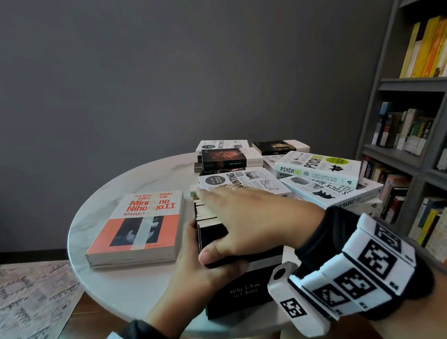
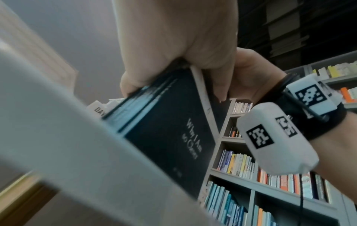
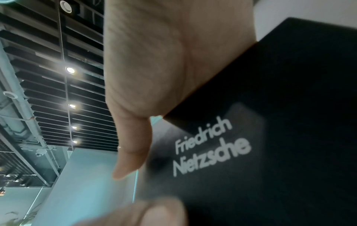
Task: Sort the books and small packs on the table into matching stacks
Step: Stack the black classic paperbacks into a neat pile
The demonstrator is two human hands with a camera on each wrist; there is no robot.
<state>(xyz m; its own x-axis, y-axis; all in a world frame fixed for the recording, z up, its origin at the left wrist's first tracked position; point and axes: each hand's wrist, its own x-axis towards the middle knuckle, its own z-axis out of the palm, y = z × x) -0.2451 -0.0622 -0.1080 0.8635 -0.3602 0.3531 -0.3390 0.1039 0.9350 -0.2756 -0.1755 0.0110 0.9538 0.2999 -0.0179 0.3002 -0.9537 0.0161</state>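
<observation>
A row of small black books (image 1: 240,294) stands on edge at the near side of the round white table (image 1: 114,286). Its front cover reads "Why I Am so Clever" (image 2: 173,137) and "Friedrich Nietzsche" (image 3: 270,137). My left hand (image 1: 197,270) grips the row from the left, its thumb across the front cover and its fingers along the side (image 2: 173,38). My right hand (image 1: 246,220) lies flat over the row's top edges, with its fingers straight and pointing away. Its thumb (image 3: 131,145) presses down at the front book.
An orange and white language textbook (image 1: 137,227) lies flat to the left. White "101" books (image 1: 319,168) are piled loosely behind the row and to its right. Dark paperbacks (image 1: 227,158) are stacked at the back. A tall bookshelf (image 1: 424,130) fills the right side.
</observation>
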